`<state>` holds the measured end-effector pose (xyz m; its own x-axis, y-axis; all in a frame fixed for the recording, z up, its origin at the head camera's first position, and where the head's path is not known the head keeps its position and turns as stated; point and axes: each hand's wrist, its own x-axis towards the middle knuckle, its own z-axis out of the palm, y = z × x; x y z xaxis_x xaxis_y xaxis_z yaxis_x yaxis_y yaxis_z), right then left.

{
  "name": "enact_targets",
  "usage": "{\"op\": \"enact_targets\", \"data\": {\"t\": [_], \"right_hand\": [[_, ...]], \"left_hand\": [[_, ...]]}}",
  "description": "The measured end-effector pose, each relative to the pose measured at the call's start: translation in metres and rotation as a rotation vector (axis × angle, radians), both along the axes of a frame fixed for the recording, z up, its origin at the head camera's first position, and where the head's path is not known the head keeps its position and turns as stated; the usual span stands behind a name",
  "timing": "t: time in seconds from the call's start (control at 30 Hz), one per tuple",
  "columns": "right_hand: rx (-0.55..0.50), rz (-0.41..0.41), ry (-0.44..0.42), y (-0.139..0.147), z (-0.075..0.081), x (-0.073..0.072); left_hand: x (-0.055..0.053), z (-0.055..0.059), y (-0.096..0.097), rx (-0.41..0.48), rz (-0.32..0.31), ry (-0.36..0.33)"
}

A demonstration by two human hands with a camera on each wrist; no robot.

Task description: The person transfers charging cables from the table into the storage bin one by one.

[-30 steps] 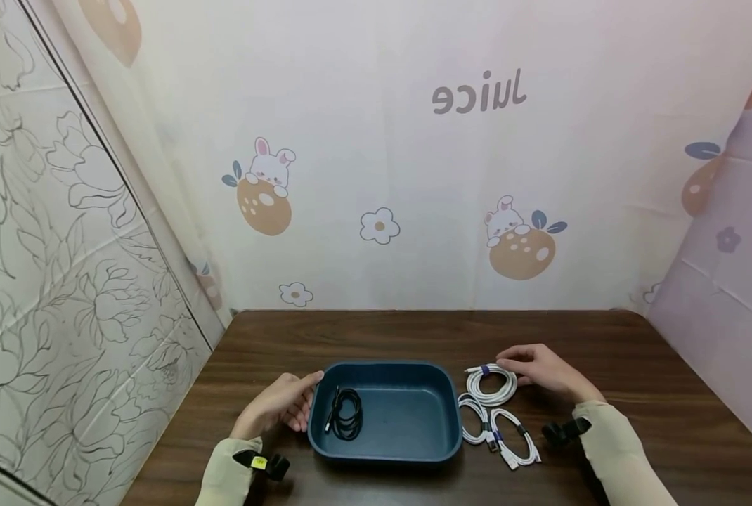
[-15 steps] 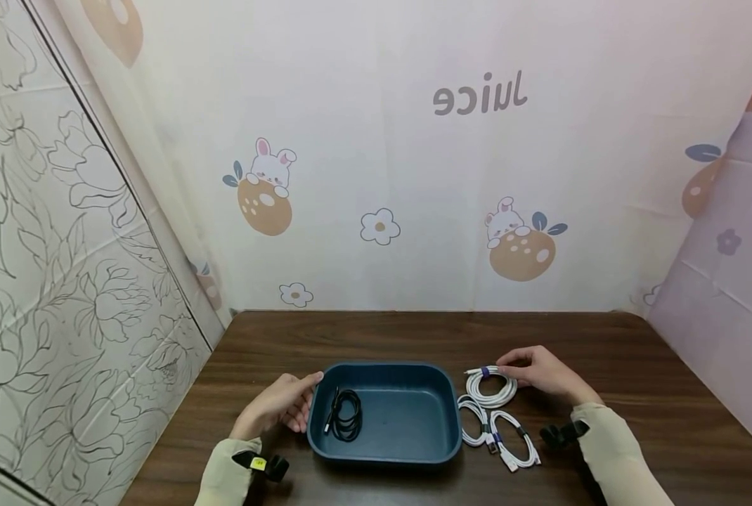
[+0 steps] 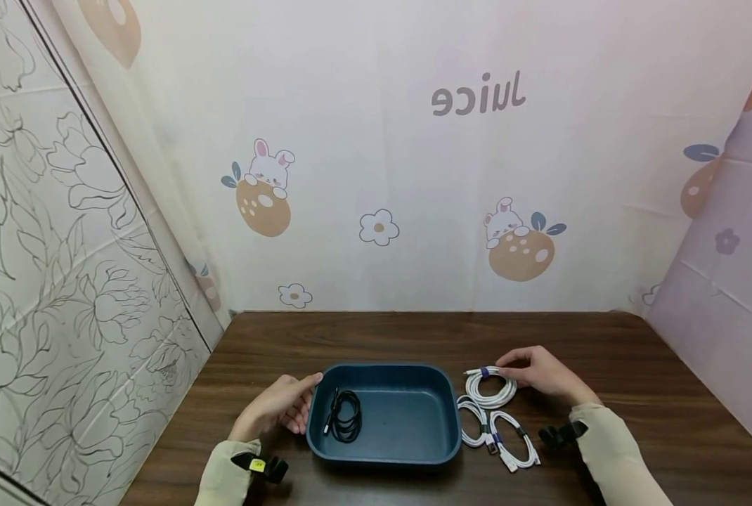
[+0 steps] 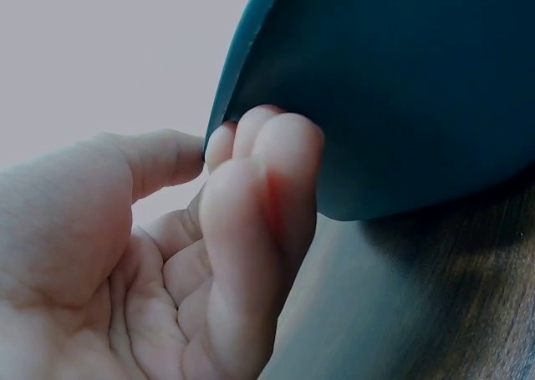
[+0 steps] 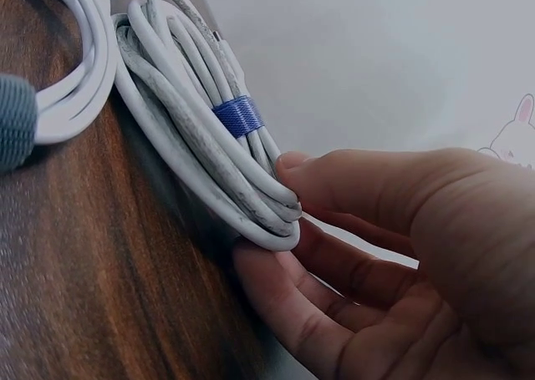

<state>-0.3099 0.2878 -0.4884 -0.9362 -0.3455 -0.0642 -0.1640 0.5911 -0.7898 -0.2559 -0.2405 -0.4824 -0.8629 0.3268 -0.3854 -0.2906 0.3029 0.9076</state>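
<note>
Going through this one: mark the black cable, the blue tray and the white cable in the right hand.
Black cable (image 3: pixel 348 430): head view, on its coiled loops.
Blue tray (image 3: pixel 401 422): head view, on its bare inner floor.
White cable (image 5: pixel 196 134): right wrist view, on its bundled strands.

The grey word "Juice" (image 3: pixel 479 94) stands mirror-reversed on the white printed fabric backdrop (image 3: pixel 376 154), above the far edge of the dark brown wood-grain table (image 3: pixel 414 337); marks on the small yellow label (image 3: pixel 257 465) of the black left wristband (image 3: pixel 242 459) are too small to read.
</note>
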Motion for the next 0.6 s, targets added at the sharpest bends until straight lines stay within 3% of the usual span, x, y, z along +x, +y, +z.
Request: {"op": "enact_targets", "data": {"t": [0.6], "right_hand": [[-0.019, 0.008, 0.043, 0.0006, -0.002, -0.0004]], "left_hand": [[0.0003, 0.0011, -0.0001, 0.003, -0.003, 0.006]]}}
